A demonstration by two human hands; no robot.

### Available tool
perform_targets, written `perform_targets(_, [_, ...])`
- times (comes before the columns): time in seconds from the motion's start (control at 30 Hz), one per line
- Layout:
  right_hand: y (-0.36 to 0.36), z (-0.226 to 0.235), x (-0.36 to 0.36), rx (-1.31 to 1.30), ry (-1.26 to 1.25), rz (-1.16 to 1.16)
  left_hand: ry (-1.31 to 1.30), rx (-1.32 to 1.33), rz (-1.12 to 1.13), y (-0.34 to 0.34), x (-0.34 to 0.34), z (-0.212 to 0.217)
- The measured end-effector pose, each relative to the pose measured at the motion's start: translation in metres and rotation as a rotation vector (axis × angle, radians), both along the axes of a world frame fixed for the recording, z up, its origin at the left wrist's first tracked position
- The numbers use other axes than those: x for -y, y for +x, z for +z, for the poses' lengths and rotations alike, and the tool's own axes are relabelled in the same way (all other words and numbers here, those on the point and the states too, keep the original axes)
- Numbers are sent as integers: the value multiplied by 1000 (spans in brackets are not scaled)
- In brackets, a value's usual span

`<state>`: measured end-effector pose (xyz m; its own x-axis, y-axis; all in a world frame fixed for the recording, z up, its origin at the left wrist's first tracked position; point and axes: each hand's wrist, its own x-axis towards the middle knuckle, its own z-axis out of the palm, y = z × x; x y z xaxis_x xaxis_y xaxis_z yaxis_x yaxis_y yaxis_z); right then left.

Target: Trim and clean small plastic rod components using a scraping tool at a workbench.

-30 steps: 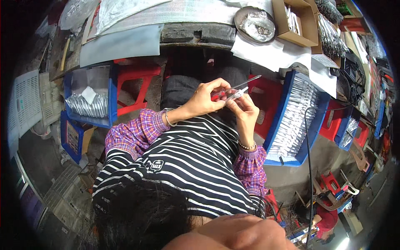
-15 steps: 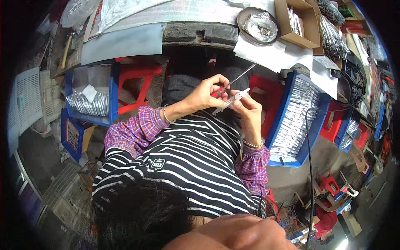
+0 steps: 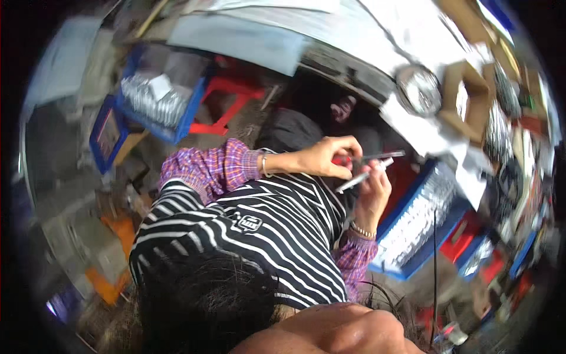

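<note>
My left hand is closed around the red handle of a screwdriver, its thin shaft pointing to the right. My right hand grips a slim silver-white metal part between thumb and fingers. This part lies slantwise just below the screwdriver, one end reaching toward my left fingers. Both hands are close together above my lap. Motion blur hides whether the screwdriver tip touches the part. On the right, nearest my right hand, a blue bin holds many similar silver parts.
Another blue bin with silver pieces sits at the left beside a red stool. Ahead runs a worktable with a pale sheet, a round dish and a cardboard box. A dark cable hangs at the right.
The view has turned, so the surroundings appear rotated and blurred. The screwdriver shaft, earlier angled up, now lies nearly level in the picture. Both hands keep their holds.
</note>
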<state>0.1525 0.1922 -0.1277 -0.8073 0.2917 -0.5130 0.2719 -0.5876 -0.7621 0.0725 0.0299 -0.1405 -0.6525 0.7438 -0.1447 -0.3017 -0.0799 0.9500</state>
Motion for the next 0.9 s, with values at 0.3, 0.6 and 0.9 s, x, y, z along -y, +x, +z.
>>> perform_targets(0.3, [1,-10,-4,-29,42,234,-453,-769,473,-40,127,20])
perform_targets(0.6, [-11,-26,-7,-50,53,356,-1372,-574,1370,-63,391,-53])
perform_targets(0.9, [-13,-14,4,-11,55,325,-1621,-286,1276,-86,453,-68])
